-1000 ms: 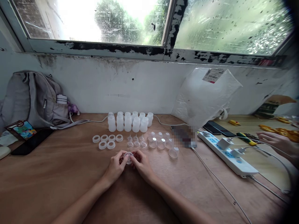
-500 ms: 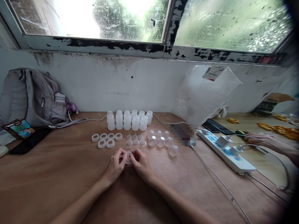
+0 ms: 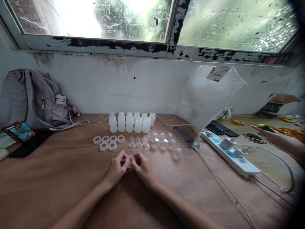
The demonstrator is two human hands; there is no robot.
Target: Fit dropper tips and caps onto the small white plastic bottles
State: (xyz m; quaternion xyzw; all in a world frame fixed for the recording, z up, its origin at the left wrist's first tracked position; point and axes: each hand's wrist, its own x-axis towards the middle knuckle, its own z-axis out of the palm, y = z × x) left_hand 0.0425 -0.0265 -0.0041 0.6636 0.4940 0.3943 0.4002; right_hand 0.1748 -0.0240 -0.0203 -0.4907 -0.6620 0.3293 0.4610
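My left hand (image 3: 118, 165) and my right hand (image 3: 142, 165) meet at the table's middle, thumbs and fingers pinching a translucent bottle collar ring (image 3: 130, 161) from both sides. Something clear seems to sit inside the ring, but fingers partly hide it. Just beyond my hands are several clear bottle nipples (image 3: 138, 144), standing tip up in two rows. Loose collar rings (image 3: 112, 146) lie to their left. On the right are several clear dome caps (image 3: 175, 153). Small frosted baby bottles (image 3: 130, 124) stand in rows behind, a few with clear caps on top.
A white power strip (image 3: 231, 156) with plugs and cables lies on the right, near two phones (image 3: 222, 129). Another person's hand (image 3: 276, 136) holds a green and yellow item there. A plastic bag (image 3: 209, 98) leans on the wall; a grey backpack (image 3: 30, 98) is at left.
My hands keep their pinch on the collar ring, with only slight finger movement. At the right, the other person's hand has turned and raised the green and yellow item, showing a small dark pile.
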